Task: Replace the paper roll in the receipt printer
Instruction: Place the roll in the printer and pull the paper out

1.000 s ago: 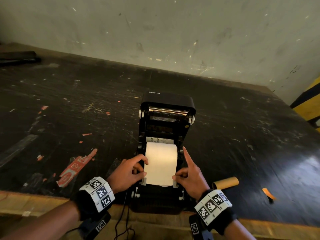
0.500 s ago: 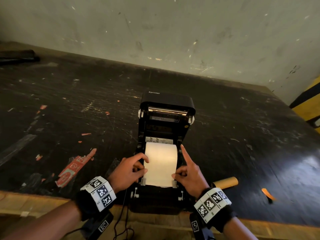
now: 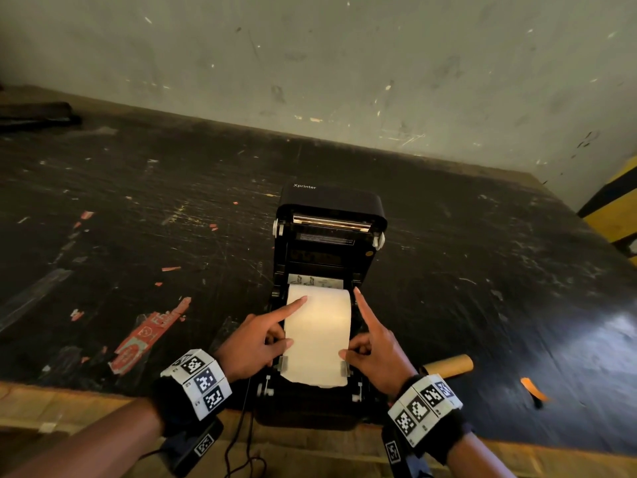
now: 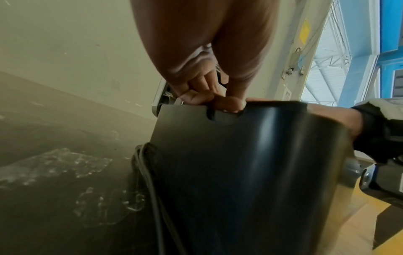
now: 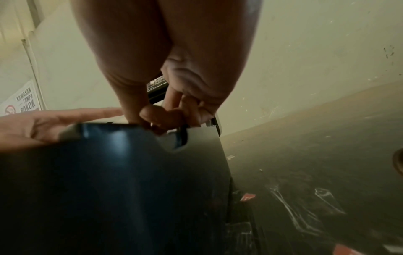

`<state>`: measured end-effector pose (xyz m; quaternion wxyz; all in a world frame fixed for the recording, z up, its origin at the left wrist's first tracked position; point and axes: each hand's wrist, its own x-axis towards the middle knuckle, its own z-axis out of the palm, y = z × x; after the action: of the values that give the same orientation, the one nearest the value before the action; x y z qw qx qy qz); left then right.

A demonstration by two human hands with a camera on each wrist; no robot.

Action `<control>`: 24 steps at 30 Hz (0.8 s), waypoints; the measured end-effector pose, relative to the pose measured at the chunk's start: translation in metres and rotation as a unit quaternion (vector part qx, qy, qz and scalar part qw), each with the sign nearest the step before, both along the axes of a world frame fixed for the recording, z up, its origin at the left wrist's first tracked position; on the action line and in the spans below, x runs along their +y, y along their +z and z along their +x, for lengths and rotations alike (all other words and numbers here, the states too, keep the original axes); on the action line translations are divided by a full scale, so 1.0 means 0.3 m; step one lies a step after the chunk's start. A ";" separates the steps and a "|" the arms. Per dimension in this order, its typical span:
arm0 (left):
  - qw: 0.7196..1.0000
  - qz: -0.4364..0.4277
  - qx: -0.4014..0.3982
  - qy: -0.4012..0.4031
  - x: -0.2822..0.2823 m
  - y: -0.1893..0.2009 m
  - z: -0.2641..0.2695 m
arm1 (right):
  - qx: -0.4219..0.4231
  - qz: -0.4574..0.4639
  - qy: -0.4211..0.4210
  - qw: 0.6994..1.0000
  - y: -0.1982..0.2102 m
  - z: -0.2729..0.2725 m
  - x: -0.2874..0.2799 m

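Change: since a moment ago my left forefinger has stretched out onto the paper.
Paper roll (image 3: 319,334): seated in the open receipt printer (image 3: 329,243), its loose end drawn toward me over the front edge.
Left hand (image 3: 251,343): forefinger straight on the paper, thumb pressing its left edge, other fingers curled.
Right hand (image 3: 374,346): forefinger straight beside the roll, thumb on the paper's right edge, other fingers curled.
Desk (image 3: 138,219): a bare cardboard core (image 3: 448,365) lies just right of my right wrist.

left: bare table (image 3: 144,208) | right: cardboard core (image 3: 448,364) near printer (image 3: 331,208) | behind: wall (image 3: 344,63)
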<state>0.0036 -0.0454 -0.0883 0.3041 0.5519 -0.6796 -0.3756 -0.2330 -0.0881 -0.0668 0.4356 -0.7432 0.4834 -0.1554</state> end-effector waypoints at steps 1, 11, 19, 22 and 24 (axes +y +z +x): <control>1.000 -0.004 -0.027 -0.003 -0.005 -0.003 -0.001 | -0.006 -0.002 -0.005 1.000 0.000 0.000 0.000; 1.000 -0.002 -0.014 0.016 -0.002 0.001 -0.016 | 0.000 -0.004 0.010 1.000 -0.008 -0.002 0.001; 0.999 0.001 0.028 0.047 0.009 0.007 -0.016 | -0.003 0.002 0.024 1.000 -0.004 -0.003 0.005; 0.999 0.018 -0.019 0.032 0.010 0.000 -0.017 | 0.001 -0.015 0.030 0.999 -0.014 -0.004 0.003; 0.999 0.023 -0.043 0.018 0.008 0.004 -0.017 | 0.005 -0.029 0.034 0.999 -0.018 -0.003 0.007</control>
<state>-0.0015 -0.0429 -0.0872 0.2680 0.5864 -0.6735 -0.3614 -0.2340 -0.0860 -0.0721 0.4164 -0.7723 0.4554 -0.1509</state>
